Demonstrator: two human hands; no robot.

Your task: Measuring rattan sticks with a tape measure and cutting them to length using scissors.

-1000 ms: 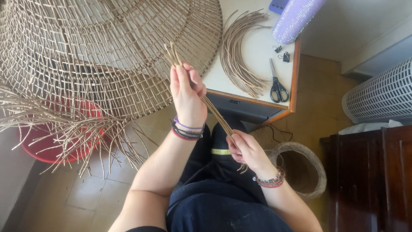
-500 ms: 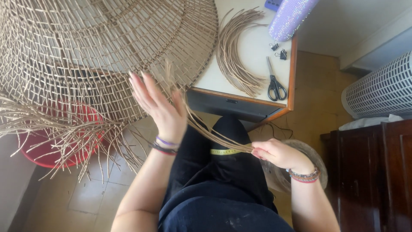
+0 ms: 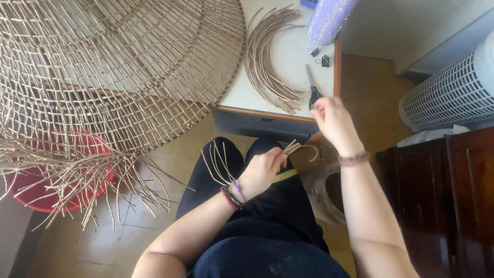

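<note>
The left hand [image 3: 263, 169] has dropped from the weave, where it was spread open half a second ago, down over the lap, and it is now closed around a small bundle of canes [image 3: 257, 160]. The canes run through the fist: thin ends fan out to the left above the wrist, and a short looped end pokes out to the right past the knuckles. The right hand [image 3: 333, 119] has left the canes altogether and risen from beside the knee to the table [image 3: 288, 56] edge, fingers loosely curled, holding nothing that shows; it is blurred, so I cannot tell how far it is open. Just beyond it lie the scissors [image 3: 312, 88], their handles hidden behind its fingers, blades pointing away. Beside them on the white top a bigger curved sheaf of spare canes [image 3: 267, 62] lies flat, with two binder clips [image 3: 318, 55] nearby. Further left the big woven shade [image 3: 103, 67] overhangs the table, cut off by the top and left edges, loose ends trailing over a red tub [image 3: 62, 175] half hidden beneath.
</note>
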